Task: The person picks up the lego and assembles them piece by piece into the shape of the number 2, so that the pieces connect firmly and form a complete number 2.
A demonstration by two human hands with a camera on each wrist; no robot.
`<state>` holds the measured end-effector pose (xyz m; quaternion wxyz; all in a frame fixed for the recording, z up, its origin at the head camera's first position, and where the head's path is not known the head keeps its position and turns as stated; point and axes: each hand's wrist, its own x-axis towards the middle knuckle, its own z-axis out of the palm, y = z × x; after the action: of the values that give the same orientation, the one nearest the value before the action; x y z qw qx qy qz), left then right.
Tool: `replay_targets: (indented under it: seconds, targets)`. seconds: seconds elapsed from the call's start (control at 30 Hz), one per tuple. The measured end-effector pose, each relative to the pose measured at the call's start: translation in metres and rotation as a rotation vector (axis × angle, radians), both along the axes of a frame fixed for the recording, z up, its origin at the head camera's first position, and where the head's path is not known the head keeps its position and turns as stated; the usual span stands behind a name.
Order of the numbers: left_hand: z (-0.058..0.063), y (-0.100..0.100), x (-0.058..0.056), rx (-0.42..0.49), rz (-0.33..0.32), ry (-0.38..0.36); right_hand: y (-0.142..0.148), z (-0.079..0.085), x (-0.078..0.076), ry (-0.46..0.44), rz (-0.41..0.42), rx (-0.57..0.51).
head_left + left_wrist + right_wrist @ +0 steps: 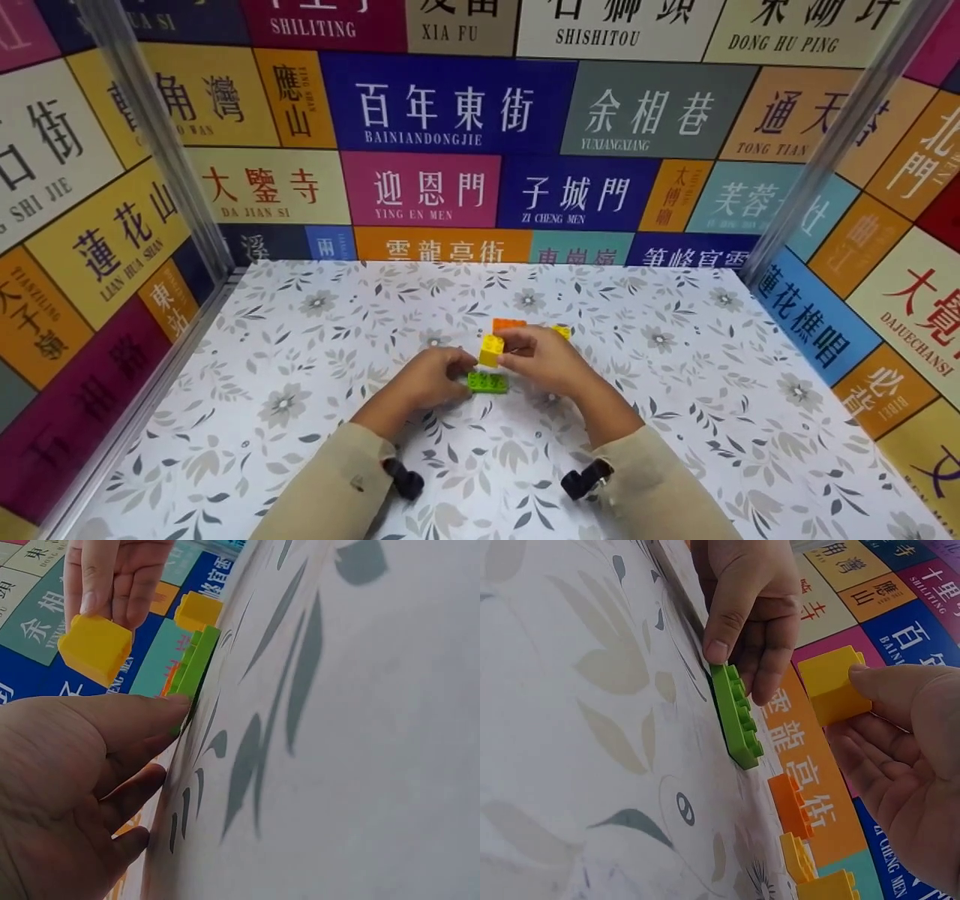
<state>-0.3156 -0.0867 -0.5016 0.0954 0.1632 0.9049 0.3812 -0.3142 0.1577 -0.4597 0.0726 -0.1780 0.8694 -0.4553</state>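
In the head view a long green building brick [487, 383] lies studs up on the patterned tabletop. My left hand [433, 377] pinches its left end between thumb and fingers; the thumb [718, 652] shows on the brick's near side in the right wrist view. Just above and behind the green brick, my right hand [546, 360] holds a yellow building brick [491, 349] clear of the table. The right thumb and fingers grip this yellow brick [832, 685] from its right side. A gap separates the two bricks.
Behind the right hand lie an orange brick [509, 324] and, partly hidden, yellow pieces [561, 331]. The right wrist view shows two yellow bricks [829, 887] beside the orange one [790, 806]. Sign-printed walls [450, 105] enclose the white floral tabletop [300, 337] at the back and sides.
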Motion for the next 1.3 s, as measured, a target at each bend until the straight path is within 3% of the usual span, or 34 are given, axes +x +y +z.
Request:
replay_targets:
  seconds: [0.13,0.87,1.13,1.3]
  targets:
    - [-0.001,0.0,0.001,0.001,0.017,0.002,-0.002,0.001,0.002,0.016,0.046,-0.01]
    - [-0.001,0.002,-0.002,-0.033,0.044,-0.055,-0.012,-0.025,-0.002,-0.01,0.107,0.01]
    - [-0.001,0.0,0.002,0.028,0.012,0.007,-0.013,-0.027,-0.001,-0.036,0.093,0.03]
    - [-0.001,0.001,0.002,0.015,0.015,0.004,-0.014,-0.027,0.0,-0.051,0.078,0.025]
